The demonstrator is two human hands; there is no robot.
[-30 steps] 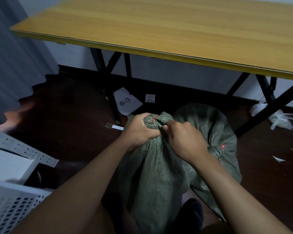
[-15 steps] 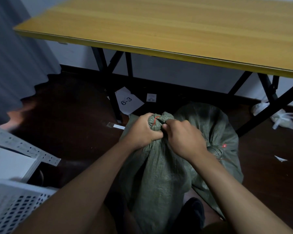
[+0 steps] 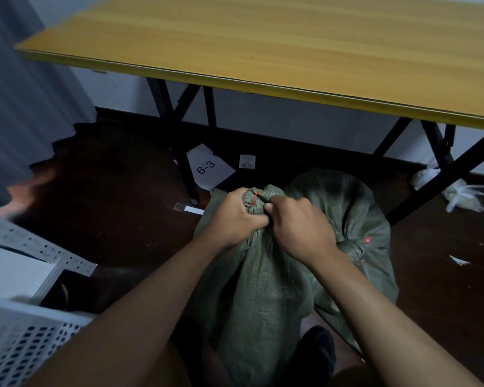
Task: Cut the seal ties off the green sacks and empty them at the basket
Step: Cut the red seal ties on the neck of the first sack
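A green woven sack (image 3: 266, 283) stands upright on the floor between my legs. Its bunched neck is bound by a red seal tie (image 3: 254, 199). My left hand (image 3: 235, 216) grips the neck just below the tie. My right hand (image 3: 296, 227) is curled round a thin dark tool (image 3: 266, 199) whose tip lies at the tie; most of the tool is hidden in the fist. A second green sack (image 3: 347, 219) lies behind to the right, its neck tied with a red tag (image 3: 367, 240). A white perforated basket (image 3: 20, 344) sits at the lower left.
A yellow-topped table (image 3: 291, 51) on black crossed legs stands just beyond the sacks. Paper marked 6-3 (image 3: 207, 170) lies under it. White plastic bags (image 3: 458, 194) lie at the right leg. A grey curtain (image 3: 17, 93) hangs left, with a white perforated rail (image 3: 39, 247) below.
The hands stay on the sack neck. The right hand has shifted slightly, bringing the dark tool tip against the red tie. The view has drifted a little.
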